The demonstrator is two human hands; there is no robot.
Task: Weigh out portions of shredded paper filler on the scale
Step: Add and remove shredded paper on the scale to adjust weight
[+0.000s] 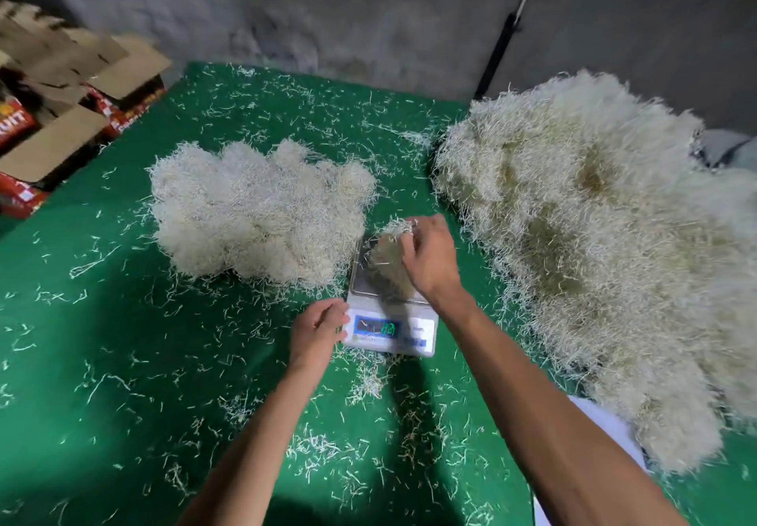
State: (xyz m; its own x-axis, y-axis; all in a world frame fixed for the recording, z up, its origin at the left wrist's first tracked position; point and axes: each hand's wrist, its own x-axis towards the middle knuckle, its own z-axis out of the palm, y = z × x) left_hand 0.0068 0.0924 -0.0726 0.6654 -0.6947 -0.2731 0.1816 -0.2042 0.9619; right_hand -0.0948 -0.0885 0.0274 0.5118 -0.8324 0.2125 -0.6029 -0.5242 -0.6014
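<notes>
A small white digital kitchen scale with a steel pan [391,322] sits mid-bench on the green cloth-covered bench [102,361], and everything else is best placed from it. On its pan lies a loose clump of pale shredded paper filler [387,267], the portion now being weighed. The right hand [430,257] is over the pan, its fingers curled round a tuft at the top of that clump; whether it is adding or taking away cannot be told. The left hand [317,331] rests against the scale's near left corner, fingers loosely bent and holding nothing. The display glows green, but its figures are too blurred to read.

To the left of the scale and a little beyond it lies a medium heap of cream shredded paper [258,210], likely portions already weighed. To the right of the scale spreads a much larger mound of the same shredded paper [594,247], seemingly the stock. By that reading the job is partly done, with most of the filler left to weigh. Stray strands litter the cloth all round the scale, and open red-and-brown cardboard boxes [61,124] stand far to its left.
</notes>
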